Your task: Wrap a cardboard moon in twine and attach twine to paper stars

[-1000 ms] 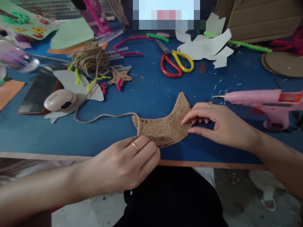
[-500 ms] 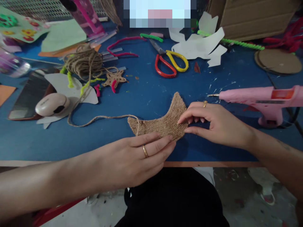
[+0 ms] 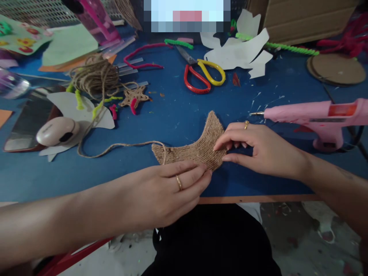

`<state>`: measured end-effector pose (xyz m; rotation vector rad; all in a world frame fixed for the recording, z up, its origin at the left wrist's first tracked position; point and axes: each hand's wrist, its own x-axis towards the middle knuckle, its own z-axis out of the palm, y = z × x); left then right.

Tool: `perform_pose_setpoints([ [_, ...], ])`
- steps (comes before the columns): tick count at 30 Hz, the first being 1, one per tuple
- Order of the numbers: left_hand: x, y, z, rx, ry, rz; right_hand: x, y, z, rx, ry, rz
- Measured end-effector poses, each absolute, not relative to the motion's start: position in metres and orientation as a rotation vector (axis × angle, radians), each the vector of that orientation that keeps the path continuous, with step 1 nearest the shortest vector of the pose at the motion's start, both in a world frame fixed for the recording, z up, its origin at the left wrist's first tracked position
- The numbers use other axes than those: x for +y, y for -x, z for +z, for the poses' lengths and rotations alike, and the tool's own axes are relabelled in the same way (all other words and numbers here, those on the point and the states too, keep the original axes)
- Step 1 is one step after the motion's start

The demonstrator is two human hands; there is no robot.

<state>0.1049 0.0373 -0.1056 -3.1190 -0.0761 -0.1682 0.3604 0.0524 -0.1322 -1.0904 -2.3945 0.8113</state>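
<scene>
Resting by the table (image 3: pixel 258 199) edge, jute crescent (image 3: pixel 195 149): left hand (image 3: pixel 161 191) flat, right hand (image 3: pixel 258 149) pinching

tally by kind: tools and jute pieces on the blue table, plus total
Glue gun: 1
Scissors: 1
Craft punch: 1
Twine bundle: 1
Jute star: 1
Jute crescent: 1, touched by left hand and right hand
Total: 6

The tan twine-wrapped crescent (image 3: pixel 198 147) lies flat near the front edge of the counter (image 3: pixel 178 115). A loose strand (image 3: pixel 123 145) trails from its left tip.
</scene>
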Motion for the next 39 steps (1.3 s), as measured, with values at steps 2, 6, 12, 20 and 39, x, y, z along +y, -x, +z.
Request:
perform_pose_setpoints([
  [2,0.040,-0.106,-0.103,-0.007,3.111,-0.147,0.052,-0.360,-0.132,-2.390,1.095,0.819],
  [6,0.048,-0.104,-0.102,0.154,3.078,-0.133,0.052,-0.360,-0.132,-2.382,1.106,0.832],
  [12,0.058,-0.101,-0.112,0.266,3.065,-0.289,0.052,-0.361,-0.132,-2.382,1.106,0.835],
  [20,0.070,-0.103,-0.121,0.243,3.315,-0.429,0.053,-0.360,-0.131,-2.378,1.100,0.857],
  [39,0.078,-0.112,-0.129,0.423,3.040,-0.589,0.059,-0.363,-0.131,-2.442,0.978,0.838],
])
